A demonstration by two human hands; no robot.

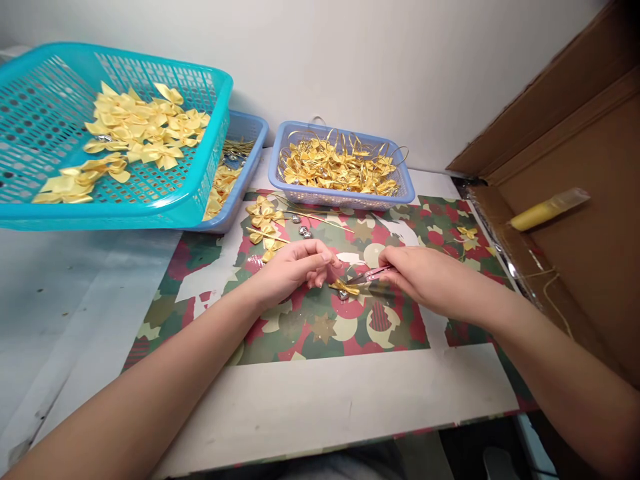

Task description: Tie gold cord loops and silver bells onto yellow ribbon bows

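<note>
My left hand [295, 265] is curled with its fingertips pinched at one end of a small gold ribbon bow [346, 287] lying on the patterned paper mat [320, 327]. My right hand [425, 277] is closed around a thin metal tool [367, 275], tweezers or small scissors, whose tip points left onto the bow. A small silver bell [343, 295] sits just under the bow.
A tilted turquoise basket [150, 207] of plain gold bows rests at the back left over a blue basket [245, 167]. A second blue basket [345, 193] holds bows with gold loops. Loose bows [265, 227] and bells lie behind my left hand. A cardboard box [575, 200] with a yellow tube [547, 209] stands right.
</note>
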